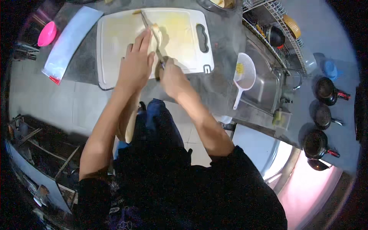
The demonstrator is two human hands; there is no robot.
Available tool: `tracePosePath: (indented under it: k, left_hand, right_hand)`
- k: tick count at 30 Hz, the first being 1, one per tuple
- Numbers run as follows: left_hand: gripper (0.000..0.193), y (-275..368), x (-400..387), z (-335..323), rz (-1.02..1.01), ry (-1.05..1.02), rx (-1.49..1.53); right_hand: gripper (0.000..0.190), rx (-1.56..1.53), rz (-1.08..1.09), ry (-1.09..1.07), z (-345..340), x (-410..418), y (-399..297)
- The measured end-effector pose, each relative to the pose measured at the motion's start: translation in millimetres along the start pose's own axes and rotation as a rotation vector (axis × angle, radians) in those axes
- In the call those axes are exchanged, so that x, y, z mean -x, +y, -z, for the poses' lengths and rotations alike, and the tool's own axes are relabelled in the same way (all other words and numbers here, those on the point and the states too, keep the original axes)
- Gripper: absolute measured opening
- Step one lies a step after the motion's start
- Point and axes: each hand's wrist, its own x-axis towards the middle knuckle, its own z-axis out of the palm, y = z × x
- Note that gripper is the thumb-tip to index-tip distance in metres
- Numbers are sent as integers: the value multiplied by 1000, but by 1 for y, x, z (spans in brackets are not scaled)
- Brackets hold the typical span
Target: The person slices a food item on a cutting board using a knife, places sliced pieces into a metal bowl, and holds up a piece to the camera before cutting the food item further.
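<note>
A white cutting board [123,37] with a dark-edged handle slot lies on the grey counter. My right hand [172,74] is closed around the handle of a knife [159,51], whose blade points up and left across the board. Along the blade lies a long pale piece of food, perhaps a loaf or a root [156,33]; its lower part passes under my left hand [136,61] and appears to run on beneath my left forearm, past the counter's edge. My left hand presses on it, fingers pointing up the board. A small brownish scrap [136,12] rests at the board's top edge.
At the left are a pink bowl [47,34] and a long clear plastic bag or sleeve [72,43]. A white strainer [245,72] lies beside the steel sink [260,83]. A metal bowl [211,5] stands beyond the board. A dish rack [280,18] and several hanging pans [315,144] are right.
</note>
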Motion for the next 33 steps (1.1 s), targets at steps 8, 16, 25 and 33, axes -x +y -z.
tracePosePath:
  k: [8,16,25,33]
  left_hand:
    - [59,-4,6,0,8,-10,47]
    - [64,-27,1,0,-66,15,306]
    - [68,13,3,28,217,-208,-67]
    - [71,13,16,22,142,-35,135]
  right_hand:
    - [21,163,-212,-165,25,55,6]
    - [21,-328,-127,-202,40,31,44]
    - [21,-1469,-513,-581,85,45,32]
    - [25,-274,-78,45,42,47,8]
